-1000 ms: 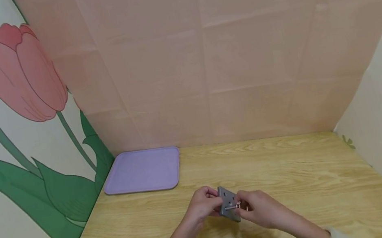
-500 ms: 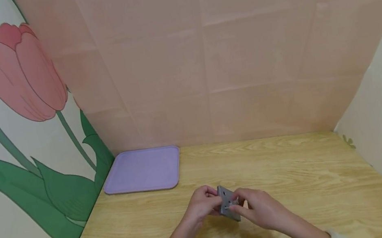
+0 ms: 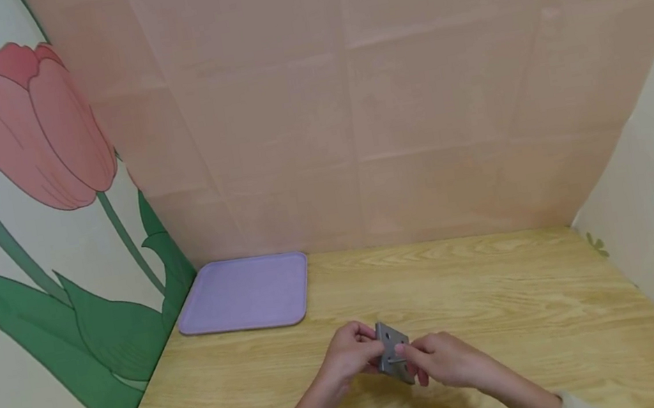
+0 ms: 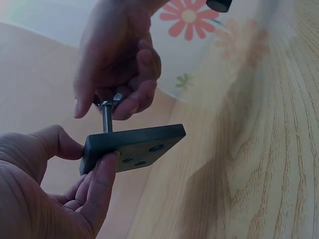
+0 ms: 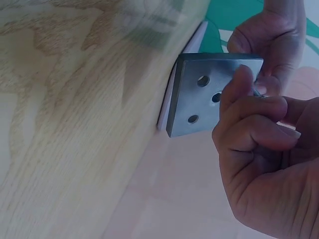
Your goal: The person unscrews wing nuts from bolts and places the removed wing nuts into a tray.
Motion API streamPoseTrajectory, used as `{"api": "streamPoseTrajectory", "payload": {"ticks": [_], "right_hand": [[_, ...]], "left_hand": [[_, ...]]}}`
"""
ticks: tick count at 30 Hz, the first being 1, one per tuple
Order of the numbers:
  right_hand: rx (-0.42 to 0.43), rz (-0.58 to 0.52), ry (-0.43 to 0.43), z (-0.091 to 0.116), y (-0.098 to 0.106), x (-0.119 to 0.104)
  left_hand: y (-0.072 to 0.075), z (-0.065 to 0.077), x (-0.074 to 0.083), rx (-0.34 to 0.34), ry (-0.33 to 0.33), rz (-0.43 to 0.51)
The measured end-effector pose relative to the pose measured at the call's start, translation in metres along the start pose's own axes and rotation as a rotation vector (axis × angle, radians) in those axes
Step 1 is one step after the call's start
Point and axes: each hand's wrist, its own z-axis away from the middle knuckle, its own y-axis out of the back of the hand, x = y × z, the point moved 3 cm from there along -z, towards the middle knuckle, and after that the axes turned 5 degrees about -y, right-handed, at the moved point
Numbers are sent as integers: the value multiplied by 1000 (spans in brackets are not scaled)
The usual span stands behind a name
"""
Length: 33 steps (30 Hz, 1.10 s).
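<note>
My left hand [image 3: 349, 350] pinches a grey metal plate [image 3: 388, 337] by its edge, thumb on one face and fingers on the other. Several round holes go through the plate; it is held tilted above the table. From one face stands a threaded wing bolt [image 4: 106, 119], its tip at the plate near the left thumb. My right hand [image 3: 451, 358] holds the bolt's winged head between thumb and curled fingers, which partly cover it. In the right wrist view the right fingers [image 5: 259, 117] hide the bolt and one side of the plate.
A purple tray [image 3: 243, 294] lies at the back left of the wood-grain table [image 3: 474, 295]. A pinkish sheet [image 3: 350, 102] covers the back wall. Flower-painted panels stand left and right. A dark cylindrical thing [image 4: 219, 4] shows near the right wrist.
The right hand has shifted its fingers about the bolt, and its thumb now lies higher on the plate's face. The bolt now stands against the plate. The left hand keeps its grip nearly unmoved.
</note>
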Motion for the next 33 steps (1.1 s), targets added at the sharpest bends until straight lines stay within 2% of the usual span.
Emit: {"api": "streamPoseTrajectory", "payload": {"ticks": [8,13,20,25,29,33], "right_hand": [[22,10,6,1,0,0],[76,53,32,2,0,-1],[195,162,194,9,0,-9],[273,230,264,10,-1,-12],[277,237,255,10,-1,-12],[221,181,184,9,-1,-12]], "left_hand": [[0,-1,0,-3,4,5],[1,-1,1,-2,15,9],[2,-2,1,7,0,9],[2,-2,2,10,-1,-13],[3,-1,3,10,-2,-20],[3,-1,2,8,-1,-17]]}}
